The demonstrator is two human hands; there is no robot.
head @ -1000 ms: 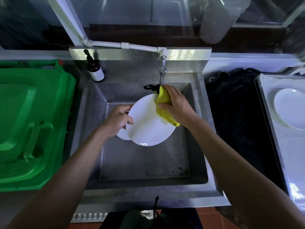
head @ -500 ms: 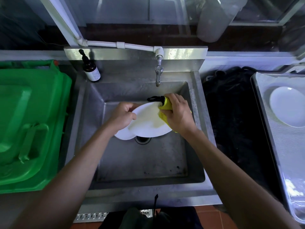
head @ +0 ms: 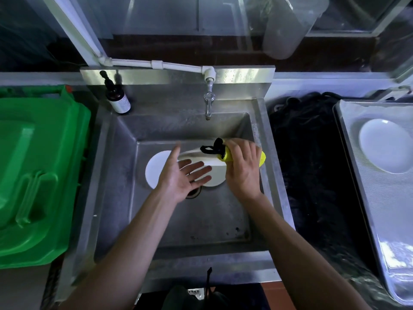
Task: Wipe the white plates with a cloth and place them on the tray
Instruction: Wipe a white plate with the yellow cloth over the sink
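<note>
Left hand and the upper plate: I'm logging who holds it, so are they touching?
Cannot tell. In the head view the left hand lies open, palm up, across the upper plate, hiding any contact. The right hand presses the yellow cloth on it.

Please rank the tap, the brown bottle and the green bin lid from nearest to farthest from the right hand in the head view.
From the right hand:
1. Tap, just behind it over the sink.
2. Brown bottle, back-left sink corner.
3. Green bin lid, far left, beyond the sink.
</note>
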